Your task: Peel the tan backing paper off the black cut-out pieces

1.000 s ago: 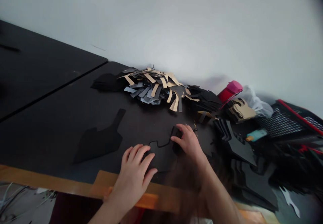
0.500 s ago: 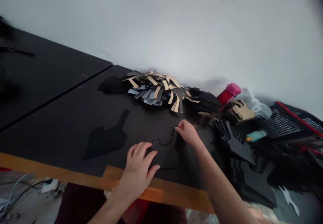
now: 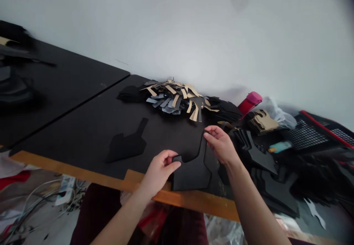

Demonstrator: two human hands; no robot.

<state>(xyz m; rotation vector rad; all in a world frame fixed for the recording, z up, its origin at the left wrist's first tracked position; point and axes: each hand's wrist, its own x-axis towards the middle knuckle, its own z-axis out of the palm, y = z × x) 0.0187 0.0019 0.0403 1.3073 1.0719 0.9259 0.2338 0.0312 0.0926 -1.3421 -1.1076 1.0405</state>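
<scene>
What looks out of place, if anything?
The strip pile by the wall: its strips splay every which way. On the floor, cables lie loose around a white power strip. The held black piece looks undamaged.

1. Black cut-out piece (image 3: 193,173): ends partly covered by left hand (image 3: 162,169) and right hand (image 3: 220,143).
2. Dark stack (image 3: 13,86): blurred, cut by left edge.
3. Mesh basket (image 3: 309,134): cut by right edge.
</scene>
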